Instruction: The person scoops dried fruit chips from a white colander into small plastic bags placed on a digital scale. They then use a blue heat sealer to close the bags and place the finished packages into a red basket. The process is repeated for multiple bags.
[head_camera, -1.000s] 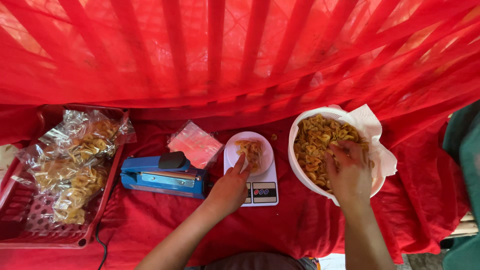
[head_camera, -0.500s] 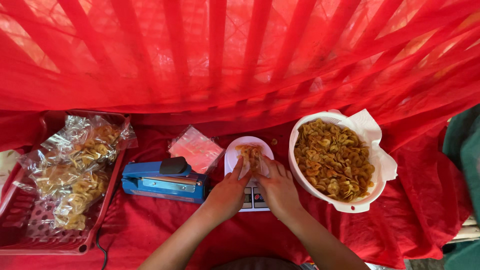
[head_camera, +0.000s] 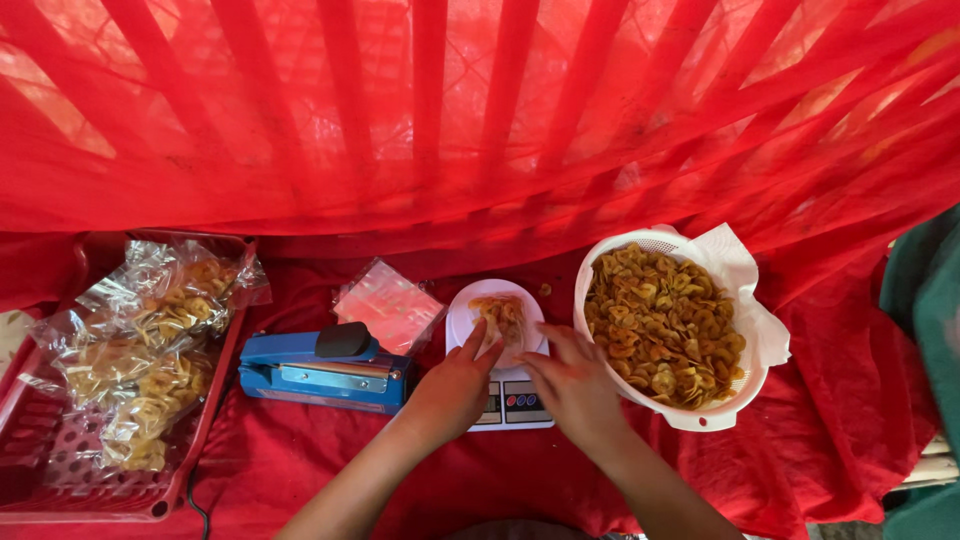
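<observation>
Red cloth drapes everything as the right hand (head_camera: 572, 385), back from the chip basket (head_camera: 745, 385) beside the scale (head_camera: 512, 405), now joins the left hand (head_camera: 455, 385), loose fingers steadying the small chip bag (head_camera: 500, 320) on its white pan.

Single head-worn view, looking steeply down and forward over the small scale (head_camera: 505, 385), close range, at about arm's length. Scale sits low centre; red drape fills the frame above it, a red crate (head_camera: 60, 470) is cut off far left of it.
</observation>
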